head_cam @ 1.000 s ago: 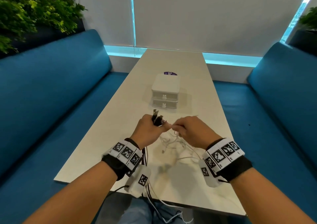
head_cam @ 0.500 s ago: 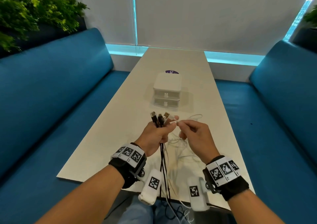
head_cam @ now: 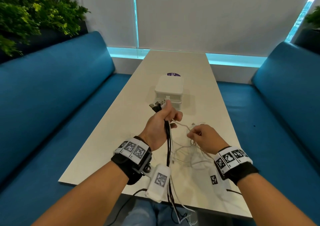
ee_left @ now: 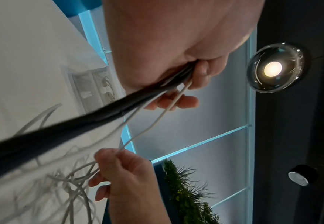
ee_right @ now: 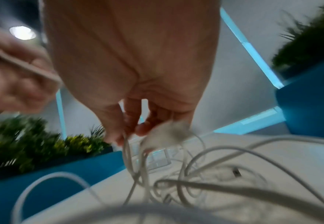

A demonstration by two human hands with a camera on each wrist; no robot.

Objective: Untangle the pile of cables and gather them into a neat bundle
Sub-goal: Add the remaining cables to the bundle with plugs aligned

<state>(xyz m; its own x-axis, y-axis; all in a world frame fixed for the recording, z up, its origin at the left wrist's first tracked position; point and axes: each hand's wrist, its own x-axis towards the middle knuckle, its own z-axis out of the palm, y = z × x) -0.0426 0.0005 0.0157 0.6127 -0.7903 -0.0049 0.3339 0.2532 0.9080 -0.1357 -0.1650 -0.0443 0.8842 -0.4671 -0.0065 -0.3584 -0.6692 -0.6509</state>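
Pale table (head_cam: 110,139) between blue benches, near edge first: gathered leads trail off it toward the lap. Above it, the left hand (head_cam: 160,123) is now raised, fingers curled round the black cables (head_cam: 168,139) with plugs upward. One white cable (head_cam: 181,124) is drawn taut to the right hand (head_cam: 202,136), since lowered, pinching it over the loose white tangle (head_cam: 190,158). Separation is judged under way. Beyond stands a white drawer box (head_cam: 169,89).
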